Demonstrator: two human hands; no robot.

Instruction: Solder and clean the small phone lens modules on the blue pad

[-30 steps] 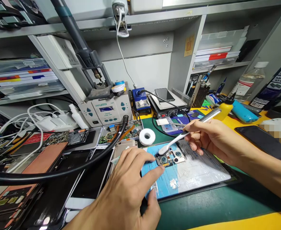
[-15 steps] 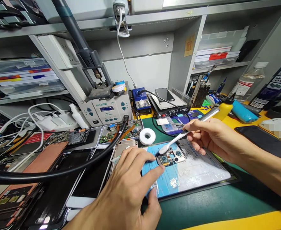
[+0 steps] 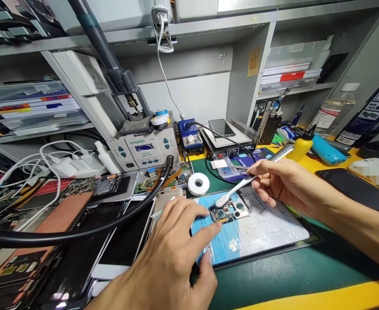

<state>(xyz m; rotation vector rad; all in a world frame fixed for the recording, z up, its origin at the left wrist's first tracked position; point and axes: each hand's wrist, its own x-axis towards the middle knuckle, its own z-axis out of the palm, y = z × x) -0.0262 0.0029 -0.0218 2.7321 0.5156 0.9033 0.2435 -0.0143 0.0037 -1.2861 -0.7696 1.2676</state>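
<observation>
A small phone circuit board (image 3: 244,212) with round camera lenses lies on a flat blue-and-white packet (image 3: 267,232). My left hand (image 3: 178,241) comes in from the lower left, its fingertips gripping the board's left and near edges. Between the fingers of my right hand (image 3: 281,178) is a toothbrush (image 3: 237,187) with a white neck and grey handle. Its head rests against the upper left part of the board, with the bristles turned down and hidden.
Behind the packet sit a white tape roll (image 3: 198,184), a tray of small boards (image 3: 183,178) and a hot-air station (image 3: 142,148). A thick black hose (image 3: 89,237) crosses several phones at left. A yellow bottle (image 3: 304,146) and a dark phone (image 3: 354,189) are at right.
The toothbrush head has shifted very slightly on the board, and the right hand a little with it. The left hand keeps its place; the whole view has moved slightly.
</observation>
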